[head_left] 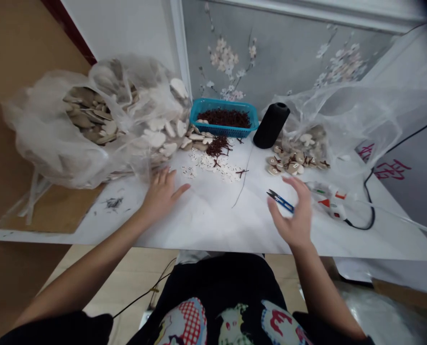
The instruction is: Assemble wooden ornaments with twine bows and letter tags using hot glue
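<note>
My left hand (160, 194) lies on the white tabletop with its fingers spread, the fingertips at the lower edge of a plastic bag (127, 139) full of pale, flat, rounded pieces. Over the table's right half is my right hand (295, 218), empty, thumb and fingers apart. Blue thread snips (283, 201) lie just beyond it, partly between thumb and fingers in view. Small white pieces (220, 168) are scattered in the middle beside a pile of dark brown bows (218, 146). Finished-looking beige pieces with brown bows (292, 163) lie beyond my right hand.
At the back stand a blue basket (225, 132) of brown bows and a black thread cone (271, 125), its thread trailing forward. A clear bag (346, 115) is at the right. A glue gun (333, 207) with a black cord lies near the right side. Dark scraps (113, 203) lie left.
</note>
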Tool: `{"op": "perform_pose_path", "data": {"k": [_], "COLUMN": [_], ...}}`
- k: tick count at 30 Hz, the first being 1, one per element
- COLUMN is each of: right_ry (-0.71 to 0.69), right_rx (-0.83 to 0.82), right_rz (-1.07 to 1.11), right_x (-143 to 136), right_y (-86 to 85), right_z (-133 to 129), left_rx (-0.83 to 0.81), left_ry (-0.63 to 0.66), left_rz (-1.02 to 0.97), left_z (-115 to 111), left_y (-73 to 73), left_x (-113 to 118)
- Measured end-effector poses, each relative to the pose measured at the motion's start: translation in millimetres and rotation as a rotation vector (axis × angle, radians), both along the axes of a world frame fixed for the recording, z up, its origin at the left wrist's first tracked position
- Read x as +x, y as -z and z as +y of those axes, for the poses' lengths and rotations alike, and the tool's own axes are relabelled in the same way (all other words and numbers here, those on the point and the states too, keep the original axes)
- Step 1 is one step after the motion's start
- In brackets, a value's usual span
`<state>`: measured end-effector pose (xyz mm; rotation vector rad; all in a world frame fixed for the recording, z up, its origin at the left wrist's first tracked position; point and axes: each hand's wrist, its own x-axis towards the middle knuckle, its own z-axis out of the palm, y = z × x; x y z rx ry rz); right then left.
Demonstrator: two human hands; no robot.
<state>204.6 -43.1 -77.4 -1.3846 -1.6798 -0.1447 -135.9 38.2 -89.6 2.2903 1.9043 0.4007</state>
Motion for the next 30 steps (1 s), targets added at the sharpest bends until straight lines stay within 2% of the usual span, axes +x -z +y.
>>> {"op": "perform_pose_path", "data": {"k": [3,4,7,9,11,15,19,22,25,30], "right_ry": [0.285,0.383,0.667,0.792,0.854,0.809,0.648,0.589,0.591,0.64], "right_rx": [0.293,0.275,0.068,-0.102,-0.236,-0.432,-0.524,-0.558,-0.566,-0.652], "right_rz": [0.252,0.343,0.517,0.461,0.334,0.07,-0.159,-0.119,-0.019,0.026], "right_x": [33.6,50.3,103.4,133.4,155.7,178.9,184.2,179.6,167.3,133.6], "right_y": [30.6,41.8,65.2,69.8,68.5,61.4,54.6,48.4,39.0,14.0], "right_z": [-46.4,-55.9,-69.4,-67.8,-59.5,-33.0,-8.0,3.3,2.3,-18.8], "left_rx": [-0.108,-0.128,-0.14,-0.133,-0.148,-0.185,-0.046,0.064,0.182,0.297], "left_ry": [0.057,0.097,0.287,0.443,0.572,0.73,0.873,1.014,1.129,1.161], "left_rz": [-0.043,-0.062,-0.097,-0.086,-0.047,0.027,0.004,-0.022,-0.017,-0.014], "left_z": [-7.5,-10.7,-22.3,-32.6,-44.1,-61.7,-65.0,-60.0,-50.6,-33.8], "left_y": [0.3,-0.1,-1.1,-2.8,-6.3,-15.6,-15.6,-8.6,-2.4,0.7], "left_x": [-0.7,3.8,28.7,51.5,74.9,107.2,104.6,88.6,75.6,71.4]}}
